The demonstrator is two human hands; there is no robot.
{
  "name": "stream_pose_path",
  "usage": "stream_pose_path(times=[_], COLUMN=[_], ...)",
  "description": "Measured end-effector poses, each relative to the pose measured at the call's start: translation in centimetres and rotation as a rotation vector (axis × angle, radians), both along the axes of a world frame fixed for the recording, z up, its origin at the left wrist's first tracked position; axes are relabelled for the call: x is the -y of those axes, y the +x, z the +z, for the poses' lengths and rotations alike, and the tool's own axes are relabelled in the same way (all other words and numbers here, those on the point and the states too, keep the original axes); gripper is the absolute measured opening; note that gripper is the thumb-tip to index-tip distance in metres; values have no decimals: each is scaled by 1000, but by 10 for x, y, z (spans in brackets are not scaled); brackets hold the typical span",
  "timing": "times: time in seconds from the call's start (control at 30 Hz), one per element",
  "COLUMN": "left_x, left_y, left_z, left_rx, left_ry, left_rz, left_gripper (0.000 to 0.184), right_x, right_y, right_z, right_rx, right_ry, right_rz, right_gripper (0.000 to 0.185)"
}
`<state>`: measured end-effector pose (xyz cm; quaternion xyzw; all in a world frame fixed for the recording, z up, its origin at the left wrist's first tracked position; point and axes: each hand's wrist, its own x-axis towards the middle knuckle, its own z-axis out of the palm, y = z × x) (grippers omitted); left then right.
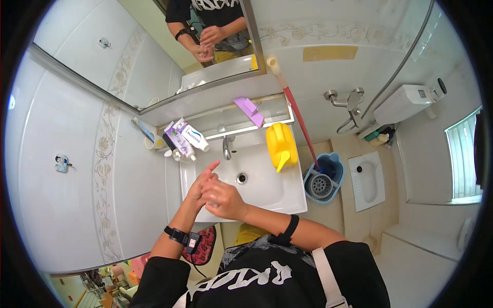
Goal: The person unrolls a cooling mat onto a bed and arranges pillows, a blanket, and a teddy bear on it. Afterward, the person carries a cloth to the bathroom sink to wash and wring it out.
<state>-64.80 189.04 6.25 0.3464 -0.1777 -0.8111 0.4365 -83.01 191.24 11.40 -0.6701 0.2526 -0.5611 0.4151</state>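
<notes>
Over the left part of the white sink (277, 197), my two hands are pressed together. My left hand (197, 189) has its index finger stretched out toward the faucet (226, 148), and its other fingers are partly covered. Curled against it is my right hand (226, 199), its fingers closed around part of the left hand. A small whitish patch shows beneath the right fingers; what it is I cannot tell. No water is seen running from the faucet. The mirror (102, 61) shows the joined hands too.
Toothpaste tubes (191, 134) and a cup with a toothbrush (152, 141) stand at the sink's left corner. A yellow jug (281, 143) sits on its right side, near a purple object (249, 112). Beyond are a mop bucket (336, 174) and a squat toilet (370, 187).
</notes>
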Motion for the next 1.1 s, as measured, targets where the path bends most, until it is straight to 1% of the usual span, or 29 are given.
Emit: stream_pose_path(times=[0.03, 0.07, 0.1, 0.13, 0.17, 0.2, 0.23, 0.27, 0.33, 0.37, 0.4, 0.47, 0.5, 0.53, 0.57, 0.6, 0.67, 0.7, 0.73, 0.77, 0.8, 0.87, 0.9, 0.93, 0.97, 1.0, 1.07, 1.1], left_x=[1, 1, 4, 13, 23, 32, 39, 46, 57, 61, 65, 72, 74, 76, 78, 79, 79, 79, 78, 77, 77, 72, 74, 73, 74, 75, 75, 72], left_y=[-7, -24, -37, -42, -41, -40, -39, -40, -45, -47, -46, -44, -44, -44, -44, -44, -45, -46, -45, -44, -45, -45, -46, -45, -45, -45, -46, -48], left_z=[17, 44, 64, 75, 79, 81, 81, 79, 75, 71, 62, 35, 24, 13, 2, -8, -27, -36, -45, -52, -59, -71, -76, -81, -86, -91, -99, -101], left_rx=[73, 67, 72, 74, 64, 123, 181, 168, 500, 597, 586, 691, 676, 721, 767, 755, 903, 891, 966, 1043, 1034, 1112, 1107, 1135, 1167, 1167, 1217, 1219], left_ry=[-7, 0, -8, -22, -21, -39, -58, -58, -213, -282, -282, -307, -303, -343, -383, -382, -419, -421, -451, -485, -490, -527, -534, -569, -607, -610, -628, -628], left_rz=[-46, -42, -168, -295, -293, -464, -635, -637, -884, -876, -878, -943, -953, -974, -996, -1006, -1019, -1031, -1030, -1024, -1033, -998, -999, -1016, -1031, -1027, -1065, -1055], left_gripper=[73, 73, 72, 70, 70, 62, 54, 54, 42, 36, 36, 32, 32, 30, 29, 29, 26, 26, 25, 25, 25, 24, 24, 25, 25, 25, 25, 25], right_x=[1, -1, -3, -3, -3, -4, -5, -3, 1, 5, 9, 14, 15, 17, 18, 18, 17, 18, 17, 18, 18, 17, 18, 14, 15, 16, 17, 15], right_y=[-1, 2, 7, 9, 11, 13, 16, 21, 31, 35, 38, 46, 51, 54, 58, 62, 70, 75, 80, 83, 84, 87, 93, 102, 105, 105, 106, 105], right_z=[6, 11, 16, 16, 16, 15, 12, 5, -12, -18, -25, -42, -54, -65, -75, -86, -109, -122, -136, -141, -146, -153, -168, -193, -192, -192, -195, -198], right_rx=[-43, -84, -98, -105, -165, -226, -237, -297, -413, -422, -484, -557, -610, -663, -713, -722, -797, -807, -835, -862, -872, -946, -954, -966, -974, -977, -813, -815], right_ry=[-244, -483, -632, -630, -746, -857, -851, -894, -981, -978, -987, -980, -1000, -1023, -1001, -989, -893, -882, -857, -835, -826, -901, -901, -777, -656, -660, -396, -404], right_rz=[0, 4, -49, -42, 6, 58, 66, 68, 79, 84, 73, 62, 41, 20, 26, 25, 41, 37, 26, 15, 11, -73, -75, 2, 75, 76, 119, 125], right_gripper=[19, 17, 12, 12, 13, 14, 14, 14, 15, 15, 14, 12, 12, 12, 12, 12, 13, 13, 13, 15, 15, 16, 16, 17, 18, 18, 21, 21])
